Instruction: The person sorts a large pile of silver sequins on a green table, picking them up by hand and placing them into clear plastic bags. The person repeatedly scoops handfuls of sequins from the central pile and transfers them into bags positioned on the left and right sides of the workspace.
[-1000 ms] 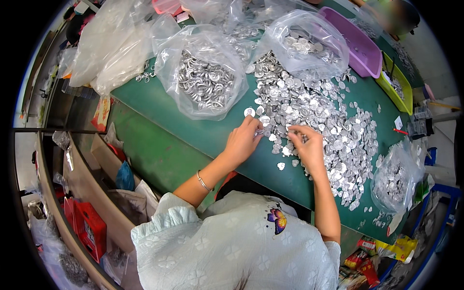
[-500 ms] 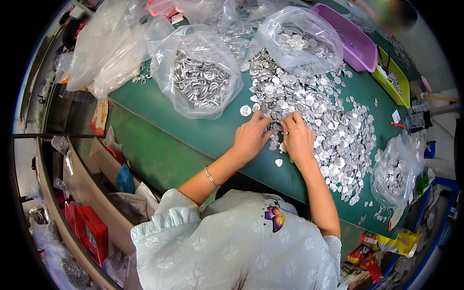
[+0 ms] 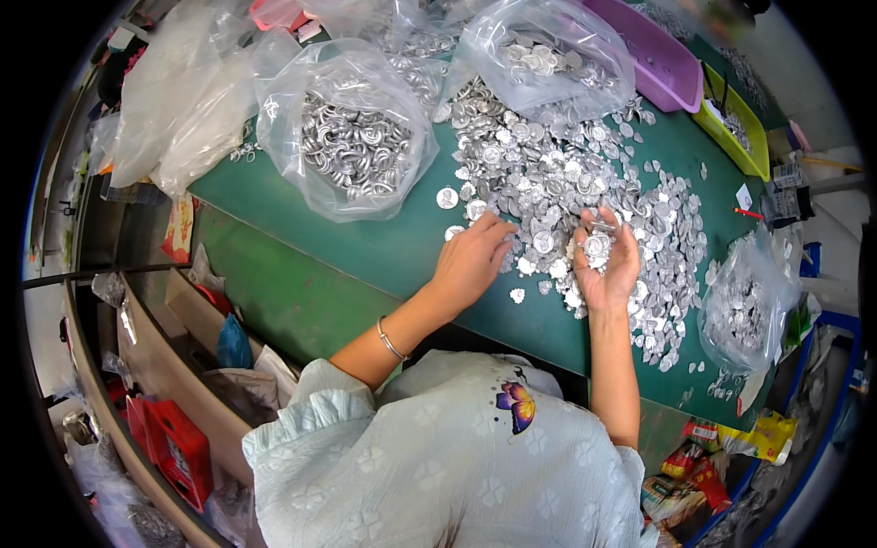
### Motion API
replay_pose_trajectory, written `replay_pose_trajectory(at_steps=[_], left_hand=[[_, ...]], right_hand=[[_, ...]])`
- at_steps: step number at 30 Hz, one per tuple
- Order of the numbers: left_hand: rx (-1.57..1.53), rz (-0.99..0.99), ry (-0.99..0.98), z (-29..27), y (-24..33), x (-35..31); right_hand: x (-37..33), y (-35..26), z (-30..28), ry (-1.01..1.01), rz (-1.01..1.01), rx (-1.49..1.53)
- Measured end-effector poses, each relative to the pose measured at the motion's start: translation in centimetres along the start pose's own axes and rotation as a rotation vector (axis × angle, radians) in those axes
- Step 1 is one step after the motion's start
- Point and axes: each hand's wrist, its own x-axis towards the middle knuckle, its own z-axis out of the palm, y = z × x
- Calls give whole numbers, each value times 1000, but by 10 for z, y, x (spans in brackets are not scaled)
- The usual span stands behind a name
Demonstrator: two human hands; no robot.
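Note:
A spread-out heap of small silver metal charms (image 3: pixel 557 187), some round like coins and some with scalloped edges, covers the middle of the green table. My right hand (image 3: pixel 610 269) is turned palm up over the heap, fingers curled around several round silver charms (image 3: pixel 597 245). At the heap's near left edge, my left hand (image 3: pixel 469 267) points down with its fingers bent and drawn together; its fingertips are partly hidden, and I cannot make out what is in them. A larger round silver medallion (image 3: pixel 447 197) lies just beyond my left hand.
A clear bag of silver ring-shaped pieces (image 3: pixel 356 151) stands at the left, another bag of coin-like pieces (image 3: pixel 544 64) behind the heap. A purple tray (image 3: pixel 653 64) and a yellow-green basket (image 3: pixel 735 137) are at far right. A smaller filled bag (image 3: pixel 747 306) sits at the right edge.
My hands were together at the heap's edge and are now apart. The right hand has moved right and turned palm up, showing charms in it. The left has stayed nearly in place.

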Motion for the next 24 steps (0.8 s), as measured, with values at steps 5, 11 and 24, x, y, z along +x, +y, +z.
replay_pose_trajectory(at_steps=[5,11,24], left_hand=[[113,4,-170,8,14,-6],[261,-90,-125,21,19,-7],[205,-4,-77,24,13,-9]], right_hand=[[2,-5,-37,-303,70,53],[-29,-11,-12,-240,-415,-1796],[-31,0,-9,-288,-661,-2151]])
